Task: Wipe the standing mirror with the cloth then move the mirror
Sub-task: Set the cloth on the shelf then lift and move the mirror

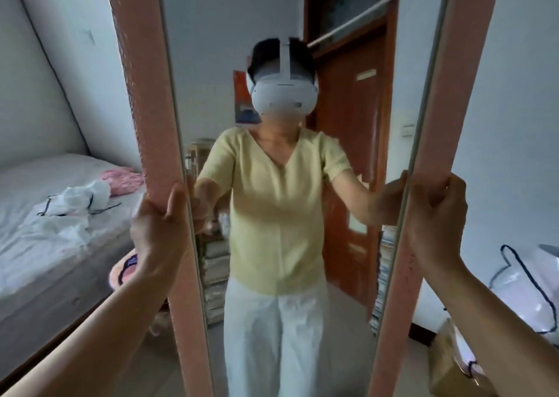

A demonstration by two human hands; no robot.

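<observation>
The standing mirror (145,94) has a pink frame and fills the middle of the head view, upright and close in front of me. My left hand (160,227) grips the left side of the frame at mid height. My right hand (435,221) grips the right side of the frame at about the same height. The glass reflects a person in a yellow top and white trousers holding the frame. No cloth shows in either hand.
A bed (45,245) with a grey sheet stands at the left, with white fabric (75,212) and a pink item (124,180) lying on it. A clear plastic bag (526,287) and a cardboard box (450,369) sit on the floor at the right.
</observation>
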